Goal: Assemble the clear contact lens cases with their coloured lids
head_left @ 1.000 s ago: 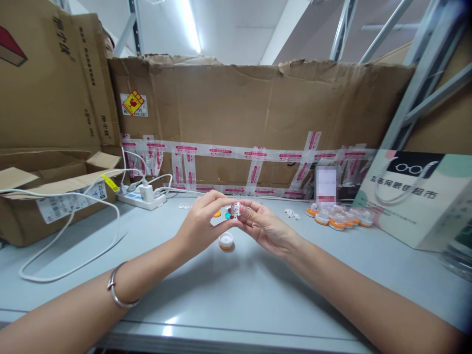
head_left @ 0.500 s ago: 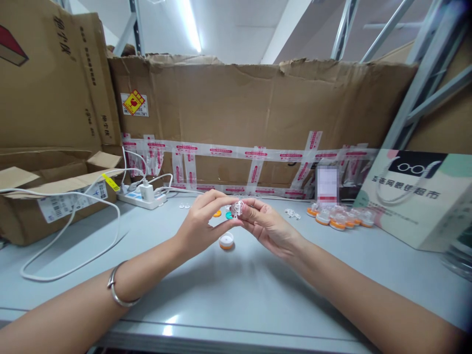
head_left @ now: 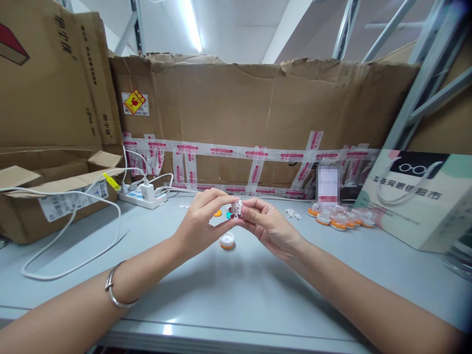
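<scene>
Between my two hands, above the middle of the grey table, is a small white and clear plastic part (head_left: 237,209). My left hand (head_left: 201,219) pinches it from the left with thumb and fingers. From the right, my right hand (head_left: 271,225) grips the same part between thumb and fingertips. Below them a round white cup with an orange base (head_left: 226,240) stands on the table. Behind my left fingers lie an orange disc (head_left: 217,213) and a teal piece (head_left: 228,215), both partly hidden. Small white parts (head_left: 292,214) lie right of my right hand.
Several clear-topped orange and white pieces (head_left: 338,220) stand at the right, before a phone-like screen (head_left: 328,184) and a paper bag (head_left: 413,201). At the left are a power strip (head_left: 145,197), a white cable and an open carton (head_left: 55,182). A large cardboard sheet (head_left: 236,108) spans the back.
Both hands keep nearly the same place and grip. The small plastic part between them looks slightly turned.
</scene>
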Demonstrator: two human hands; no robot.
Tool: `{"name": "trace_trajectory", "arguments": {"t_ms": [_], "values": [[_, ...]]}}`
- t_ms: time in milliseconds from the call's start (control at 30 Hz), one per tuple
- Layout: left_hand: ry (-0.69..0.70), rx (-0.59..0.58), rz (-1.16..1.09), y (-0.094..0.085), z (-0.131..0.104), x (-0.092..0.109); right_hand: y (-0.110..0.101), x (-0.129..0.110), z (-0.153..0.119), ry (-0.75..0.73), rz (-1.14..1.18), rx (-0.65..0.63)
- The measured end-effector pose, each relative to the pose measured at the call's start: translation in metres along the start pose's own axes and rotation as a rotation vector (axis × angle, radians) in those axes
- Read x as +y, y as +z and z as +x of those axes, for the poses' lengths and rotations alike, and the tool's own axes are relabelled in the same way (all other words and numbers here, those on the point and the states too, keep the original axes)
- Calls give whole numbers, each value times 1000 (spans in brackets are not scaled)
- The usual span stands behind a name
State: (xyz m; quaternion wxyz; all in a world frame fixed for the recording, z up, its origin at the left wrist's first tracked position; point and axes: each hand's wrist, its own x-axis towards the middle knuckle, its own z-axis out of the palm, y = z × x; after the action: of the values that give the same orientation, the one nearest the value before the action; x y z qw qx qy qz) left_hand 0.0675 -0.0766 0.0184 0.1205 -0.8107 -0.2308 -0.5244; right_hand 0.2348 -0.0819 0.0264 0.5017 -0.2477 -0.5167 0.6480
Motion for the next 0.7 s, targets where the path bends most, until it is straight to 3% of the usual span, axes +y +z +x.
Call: {"name": "trace_trajectory", "arguments": {"t_ms": [533, 700], "values": [[82, 73, 108, -1, 0, 3, 3, -1, -1, 36, 45, -47], [79, 45, 109, -1, 0, 3, 2, 0, -2, 48, 56, -65]]}}
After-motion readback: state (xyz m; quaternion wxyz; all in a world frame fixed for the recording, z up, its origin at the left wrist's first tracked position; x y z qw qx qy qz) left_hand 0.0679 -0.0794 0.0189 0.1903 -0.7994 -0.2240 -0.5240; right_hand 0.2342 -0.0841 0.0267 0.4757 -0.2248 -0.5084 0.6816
